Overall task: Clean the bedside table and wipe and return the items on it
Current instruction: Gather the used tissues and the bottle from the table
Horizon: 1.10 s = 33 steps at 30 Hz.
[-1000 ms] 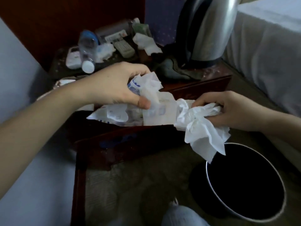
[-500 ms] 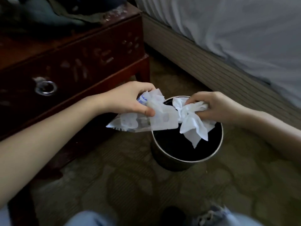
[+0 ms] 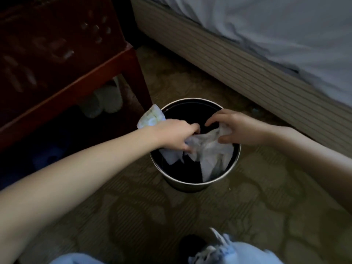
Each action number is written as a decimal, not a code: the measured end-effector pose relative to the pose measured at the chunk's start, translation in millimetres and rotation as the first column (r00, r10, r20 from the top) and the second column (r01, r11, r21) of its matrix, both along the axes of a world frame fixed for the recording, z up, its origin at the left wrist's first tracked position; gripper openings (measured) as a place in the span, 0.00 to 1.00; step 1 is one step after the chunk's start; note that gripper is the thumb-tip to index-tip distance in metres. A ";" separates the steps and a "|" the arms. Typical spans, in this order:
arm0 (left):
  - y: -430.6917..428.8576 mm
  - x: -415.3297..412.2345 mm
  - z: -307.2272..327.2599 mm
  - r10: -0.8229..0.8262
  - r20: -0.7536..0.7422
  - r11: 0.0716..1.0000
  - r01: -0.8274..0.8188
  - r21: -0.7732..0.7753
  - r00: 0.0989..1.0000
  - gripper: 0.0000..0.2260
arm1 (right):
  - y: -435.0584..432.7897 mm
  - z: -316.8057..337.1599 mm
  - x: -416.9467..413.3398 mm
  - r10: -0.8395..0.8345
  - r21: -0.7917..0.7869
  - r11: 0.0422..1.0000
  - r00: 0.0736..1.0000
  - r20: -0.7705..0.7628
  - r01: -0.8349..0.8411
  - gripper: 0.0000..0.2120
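White tissues (image 3: pixel 209 147), clutched by left hand (image 3: pixel 175 136) and right hand (image 3: pixel 238 128), overhang a bin (image 3: pixel 190 185) black inside.

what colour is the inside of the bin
Black inside the bin, with a shiny silver rim; seen best in the head view.

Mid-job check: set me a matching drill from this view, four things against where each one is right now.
Things:
1. crumpled tissue
2. waste bin
3. pale slippers
4. bed

Places:
A. under the bedside table
B. standing on the carpet, near the table's leg
C. held by the left hand and the right hand, over the bin's mouth
D. along the upper right of the view

Pairs: 1-C, 2-B, 3-A, 4-D
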<state>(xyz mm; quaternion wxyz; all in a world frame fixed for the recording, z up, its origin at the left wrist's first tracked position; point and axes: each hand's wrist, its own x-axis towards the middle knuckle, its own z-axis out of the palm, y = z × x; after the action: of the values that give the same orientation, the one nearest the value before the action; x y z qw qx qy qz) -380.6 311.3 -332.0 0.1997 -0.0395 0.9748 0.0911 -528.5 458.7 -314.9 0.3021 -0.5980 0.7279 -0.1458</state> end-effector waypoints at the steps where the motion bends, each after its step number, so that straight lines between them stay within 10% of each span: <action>1: 4.3 -2.7 0.1 -0.024 0.039 0.997 0.027 -0.077 0.999 0.25 | 0.7 2.3 -1.3 -0.026 -0.007 1.000 1.000 -0.001 0.026 0.22; 9: 9.8 36.0 68.8 -0.118 -0.232 0.993 0.122 0.001 0.966 0.19 | -4.5 39.2 18.1 -0.049 -0.136 0.990 0.995 -0.089 0.036 0.10; 15: -13.6 110.8 116.5 0.146 -0.309 0.965 -0.204 -0.165 0.940 0.19 | -38.5 83.8 71.4 0.109 -0.282 0.928 0.900 -0.423 -0.245 0.13; 21: -42.8 210.5 157.2 0.394 -0.477 0.765 -0.568 -0.303 0.786 0.24 | -102.7 112.4 147.6 0.173 -0.369 0.781 0.742 -0.648 -0.504 0.20; 33: -72.2 353.6 234.7 0.615 -0.553 0.385 -0.825 -0.413 0.563 0.23 | -224.1 192.1 274.4 0.271 -0.562 0.534 0.757 -0.595 -0.632 0.21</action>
<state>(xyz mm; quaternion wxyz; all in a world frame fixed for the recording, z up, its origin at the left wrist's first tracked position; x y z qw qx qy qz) -27.0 239.1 -97.3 -0.0427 -0.5147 0.8413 -0.1598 -254.1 234.6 -122.8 -0.1095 -0.8547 0.4657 -0.2017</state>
